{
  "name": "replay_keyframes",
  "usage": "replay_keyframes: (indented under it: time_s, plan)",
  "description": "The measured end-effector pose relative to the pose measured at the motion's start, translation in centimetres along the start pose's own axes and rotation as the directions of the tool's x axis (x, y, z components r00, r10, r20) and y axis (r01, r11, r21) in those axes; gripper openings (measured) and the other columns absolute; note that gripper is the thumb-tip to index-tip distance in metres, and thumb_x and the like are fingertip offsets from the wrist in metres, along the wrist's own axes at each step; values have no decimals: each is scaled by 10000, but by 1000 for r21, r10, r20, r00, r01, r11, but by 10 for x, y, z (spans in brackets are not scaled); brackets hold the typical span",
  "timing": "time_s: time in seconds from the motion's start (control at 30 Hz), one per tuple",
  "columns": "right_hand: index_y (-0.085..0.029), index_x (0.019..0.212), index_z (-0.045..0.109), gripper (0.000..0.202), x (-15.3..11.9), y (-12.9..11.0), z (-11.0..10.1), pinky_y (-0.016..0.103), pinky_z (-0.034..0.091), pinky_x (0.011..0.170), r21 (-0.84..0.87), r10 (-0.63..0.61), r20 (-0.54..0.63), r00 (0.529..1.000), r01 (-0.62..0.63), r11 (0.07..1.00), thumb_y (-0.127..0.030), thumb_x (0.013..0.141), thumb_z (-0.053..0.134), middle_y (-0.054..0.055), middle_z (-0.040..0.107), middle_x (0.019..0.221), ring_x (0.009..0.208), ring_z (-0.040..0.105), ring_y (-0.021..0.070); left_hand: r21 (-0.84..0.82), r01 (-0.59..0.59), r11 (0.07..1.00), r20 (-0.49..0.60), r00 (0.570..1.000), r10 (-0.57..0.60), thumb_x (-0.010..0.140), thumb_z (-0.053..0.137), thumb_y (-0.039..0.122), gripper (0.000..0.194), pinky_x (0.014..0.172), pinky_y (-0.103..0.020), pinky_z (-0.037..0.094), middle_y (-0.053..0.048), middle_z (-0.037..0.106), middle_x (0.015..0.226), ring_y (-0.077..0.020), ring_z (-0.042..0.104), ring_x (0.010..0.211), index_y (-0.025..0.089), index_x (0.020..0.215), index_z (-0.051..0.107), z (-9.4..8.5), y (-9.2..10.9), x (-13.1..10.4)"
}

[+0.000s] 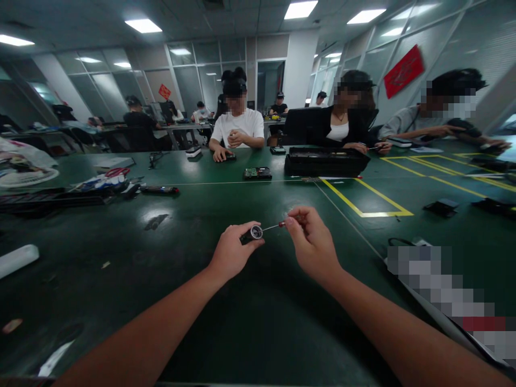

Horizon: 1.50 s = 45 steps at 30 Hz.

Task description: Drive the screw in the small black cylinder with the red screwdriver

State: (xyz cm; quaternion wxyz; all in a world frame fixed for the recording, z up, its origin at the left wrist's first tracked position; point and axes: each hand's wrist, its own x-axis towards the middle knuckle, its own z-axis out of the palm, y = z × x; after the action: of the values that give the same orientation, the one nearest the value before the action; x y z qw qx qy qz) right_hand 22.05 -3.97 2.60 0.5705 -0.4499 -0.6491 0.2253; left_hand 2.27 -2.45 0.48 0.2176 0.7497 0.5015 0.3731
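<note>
My left hand (234, 246) is wrapped round a dark cylindrical part (256, 232), which has a round silvery opening facing me and to the right. Between the fingertips of my right hand (309, 236) is a small screwdriver (278, 225) with a reddish handle and a thin metal shaft. The shaft points left, and its tip is at the round opening; whether it goes inside I cannot tell. Both hands are held above the green table (258, 322), near its middle.
A long black casing (326, 162) and a green circuit board (258, 173) lie ahead. At the left are a dark pen-like tool (160, 190) and red-handled scissors or pliers (117, 172). Yellow tape (385, 214) marks the table at the right. Several people sit across the table.
</note>
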Motion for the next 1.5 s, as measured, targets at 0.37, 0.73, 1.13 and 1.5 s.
replay_keyframes:
  time_s: [0.37,0.73,1.13,1.5]
  plan:
    - [-231,904,613,232,9,14,4,327,496,684,272,250,-125,960,-209,939,-452,947,556,4,637,773,712,606,168,95,-131,987,35,991,128,844,762,266,375,1066,-510,387,-17,723,1153,-238,607,1082,291,1208,680,-6,-2,3]
    - [-221,903,652,229,3,-2,1,306,488,629,-39,44,-46,998,-46,998,-438,943,587,15,695,763,673,637,166,106,-85,991,44,996,81,837,769,271,376,1036,-491,408,-17,734,1144,-244,623,1051,289,1203,683,-4,2,3]
    - [-218,1065,597,155,0,-6,-5,348,513,739,-246,-179,106,978,200,948,-303,973,506,55,703,911,830,685,215,102,-60,993,45,997,55,844,758,260,356,963,-452,452,-22,739,1123,-247,628,1022,282,1193,692,-4,2,2]
    - [-225,1084,580,193,1,-8,-6,333,448,656,-275,-94,132,987,127,953,-282,997,418,42,695,837,722,657,209,108,-68,992,38,997,64,838,759,261,354,938,-439,457,-20,741,1116,-247,628,1015,281,1185,695,-4,1,2]
